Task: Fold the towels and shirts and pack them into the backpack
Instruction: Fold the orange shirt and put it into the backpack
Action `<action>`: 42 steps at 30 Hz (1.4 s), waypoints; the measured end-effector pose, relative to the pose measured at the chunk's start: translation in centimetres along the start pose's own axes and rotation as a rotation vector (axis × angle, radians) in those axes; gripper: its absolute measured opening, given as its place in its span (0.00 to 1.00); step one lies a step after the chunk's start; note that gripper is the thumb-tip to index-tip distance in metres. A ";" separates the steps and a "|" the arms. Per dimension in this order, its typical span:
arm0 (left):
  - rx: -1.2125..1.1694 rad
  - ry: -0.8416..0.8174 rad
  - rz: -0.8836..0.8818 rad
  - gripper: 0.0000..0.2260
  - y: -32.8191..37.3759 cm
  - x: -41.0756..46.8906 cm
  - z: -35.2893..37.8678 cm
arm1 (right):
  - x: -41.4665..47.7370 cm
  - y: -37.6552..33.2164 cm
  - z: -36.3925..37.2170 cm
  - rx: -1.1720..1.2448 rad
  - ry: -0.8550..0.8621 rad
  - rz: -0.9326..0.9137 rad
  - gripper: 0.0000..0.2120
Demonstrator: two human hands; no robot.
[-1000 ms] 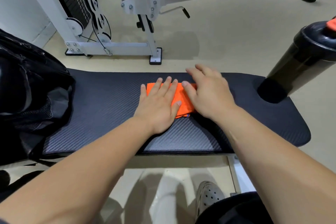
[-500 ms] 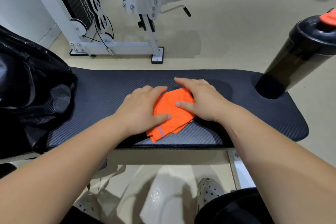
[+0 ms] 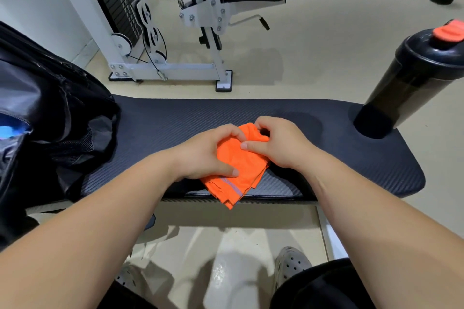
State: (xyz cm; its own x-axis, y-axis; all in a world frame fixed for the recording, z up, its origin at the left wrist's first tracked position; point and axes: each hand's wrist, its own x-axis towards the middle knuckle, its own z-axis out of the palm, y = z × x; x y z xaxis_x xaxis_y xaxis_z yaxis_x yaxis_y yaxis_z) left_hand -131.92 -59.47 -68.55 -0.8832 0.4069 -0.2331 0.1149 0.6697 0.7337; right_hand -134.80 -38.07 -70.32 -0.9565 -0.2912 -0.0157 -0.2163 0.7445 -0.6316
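A small folded orange towel (image 3: 238, 170) with a grey stripe lies on the black padded bench (image 3: 175, 123), its near corner hanging over the front edge. My left hand (image 3: 208, 155) grips its left side, thumb on top. My right hand (image 3: 273, 145) pinches its far right corner with curled fingers. The black backpack (image 3: 50, 113) stands open on the bench's left end, with something blue (image 3: 10, 130) showing inside.
A dark shaker bottle (image 3: 406, 80) with an orange cap stands on the bench's right end. Beyond the bench is a white weight machine (image 3: 175, 32) with a black seat. My shoes (image 3: 291, 266) are on the floor below.
Both hands went from lying flat on the towel to gripping it. The towel has been drawn toward the bench's front edge and turned, its corner now past the edge.
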 end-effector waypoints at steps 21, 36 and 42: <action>-0.443 0.094 -0.062 0.25 -0.4 -10.2 -1.1 | -4.4 -6.1 1.7 0.594 -0.096 0.017 0.15; -0.133 0.369 -0.122 0.27 -1.6 -19.1 -11.3 | -0.5 -20.8 3.4 0.367 -0.048 -0.199 0.09; -0.141 0.502 -0.171 0.29 -4.0 -25.9 -17.6 | 4.3 -32.1 3.9 0.171 -0.100 -0.504 0.19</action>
State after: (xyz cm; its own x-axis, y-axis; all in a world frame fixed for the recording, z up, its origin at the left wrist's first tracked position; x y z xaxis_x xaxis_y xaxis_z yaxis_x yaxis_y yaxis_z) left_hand -117.48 -83.65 -54.15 -0.9963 -0.0705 -0.0486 -0.0811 0.5963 0.7987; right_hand -131.19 -65.56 -53.11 -0.7176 -0.6489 0.2530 -0.6004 0.3922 -0.6970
